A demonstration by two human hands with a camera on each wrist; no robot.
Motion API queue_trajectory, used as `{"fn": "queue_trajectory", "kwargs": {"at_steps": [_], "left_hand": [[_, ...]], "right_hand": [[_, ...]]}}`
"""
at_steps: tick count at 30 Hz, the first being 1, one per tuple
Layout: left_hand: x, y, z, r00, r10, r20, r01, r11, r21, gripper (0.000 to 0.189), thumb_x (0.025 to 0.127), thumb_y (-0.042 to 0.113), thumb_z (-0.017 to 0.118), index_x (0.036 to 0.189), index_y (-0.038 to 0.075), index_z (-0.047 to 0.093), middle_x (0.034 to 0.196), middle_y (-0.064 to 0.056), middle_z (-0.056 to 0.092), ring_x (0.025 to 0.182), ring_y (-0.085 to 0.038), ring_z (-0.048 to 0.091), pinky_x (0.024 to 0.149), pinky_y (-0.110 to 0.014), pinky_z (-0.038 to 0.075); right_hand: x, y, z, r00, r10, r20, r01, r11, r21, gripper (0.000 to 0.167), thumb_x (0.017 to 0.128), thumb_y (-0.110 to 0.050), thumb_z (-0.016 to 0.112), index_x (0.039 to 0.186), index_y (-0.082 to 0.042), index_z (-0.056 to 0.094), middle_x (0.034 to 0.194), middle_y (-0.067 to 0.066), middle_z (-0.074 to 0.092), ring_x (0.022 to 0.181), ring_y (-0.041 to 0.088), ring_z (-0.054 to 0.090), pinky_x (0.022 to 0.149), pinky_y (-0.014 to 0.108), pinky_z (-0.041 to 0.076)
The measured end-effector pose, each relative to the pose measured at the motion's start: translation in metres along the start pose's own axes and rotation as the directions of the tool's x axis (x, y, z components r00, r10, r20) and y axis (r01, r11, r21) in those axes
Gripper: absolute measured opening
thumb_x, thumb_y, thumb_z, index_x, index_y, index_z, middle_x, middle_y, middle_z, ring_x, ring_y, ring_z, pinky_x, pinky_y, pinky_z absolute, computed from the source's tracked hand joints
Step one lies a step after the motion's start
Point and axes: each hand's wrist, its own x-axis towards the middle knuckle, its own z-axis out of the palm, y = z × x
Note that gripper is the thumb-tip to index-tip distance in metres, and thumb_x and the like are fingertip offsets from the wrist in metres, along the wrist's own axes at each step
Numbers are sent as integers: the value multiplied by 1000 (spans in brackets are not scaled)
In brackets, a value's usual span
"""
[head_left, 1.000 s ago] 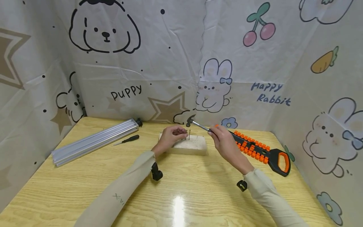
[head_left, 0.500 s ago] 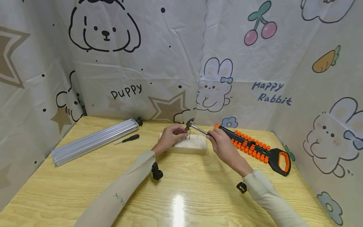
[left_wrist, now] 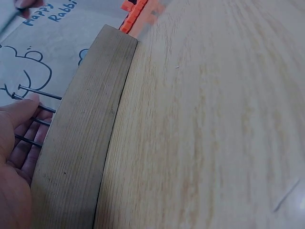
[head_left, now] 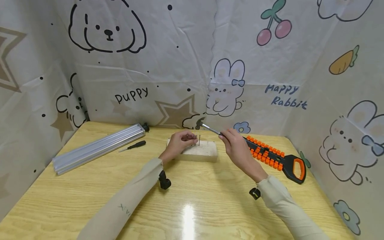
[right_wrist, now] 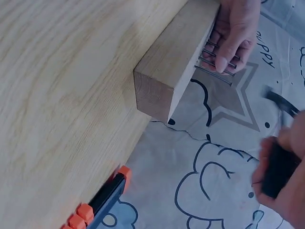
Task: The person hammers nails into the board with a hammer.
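A pale wooden block (head_left: pixel 200 154) lies near the back of the table, with several nails standing in a row from its top. My left hand (head_left: pixel 180 142) is at the block's left part, thumb and fingertips pinching a nail (left_wrist: pixel 35 105) below its head. Just right of those fingers, another nail (head_left: pixel 199 140) stands by itself. The right hand (head_left: pixel 235 146) grips the dark handle of a claw hammer (head_left: pixel 198 124), whose head is raised above the pinched nail. In the right wrist view the hammer head (right_wrist: pixel 279 99) is blurred and apart from the nails.
An orange and black rack (head_left: pixel 267 156) lies at the right, partly behind the right hand. On the left are a silver metal bar (head_left: pixel 100 146) and a small black-handled screwdriver (head_left: pixel 136 145). A printed cloth (head_left: pixel 135 73) hangs behind the table.
The hammer came down to the pinched nail half a second ago and is now lifted higher. My left hand keeps its pinch in place. The head view has shifted slightly.
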Motion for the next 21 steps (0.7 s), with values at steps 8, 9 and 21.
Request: {"fn": "queue_trajectory", "kwargs": {"at_steps": [8,9,21], "left_hand": [[1,-1,-1,1000,0,-2,0,1000,11,15,94,14,81,105,5,76,106,-12,78,88,-16,72,76,-21,57],[1,-1,-1,1000,0,-3,0,1000,11,15,93,13,81,105,5,76,106,-11,78,88,-15,72,76,-22,57],[-1,0,-1,1000,-13,6,13,999,30,16,95,16,80,107,6,76,107,-9,78,88,-13,71,78,-22,56]], "right_hand": [[-4,2,0,994,23,106,-19,999,-38,13,104,-8,64,107,1,74,88,8,60,75,19,49,63,33,44],[-4,2,0,992,27,126,-20,999,-51,13,104,-8,64,107,0,74,88,7,59,75,18,48,63,32,43],[-10,6,7,997,30,66,-32,999,34,11,103,-2,65,107,6,71,93,13,63,81,24,55,67,37,51]]}}
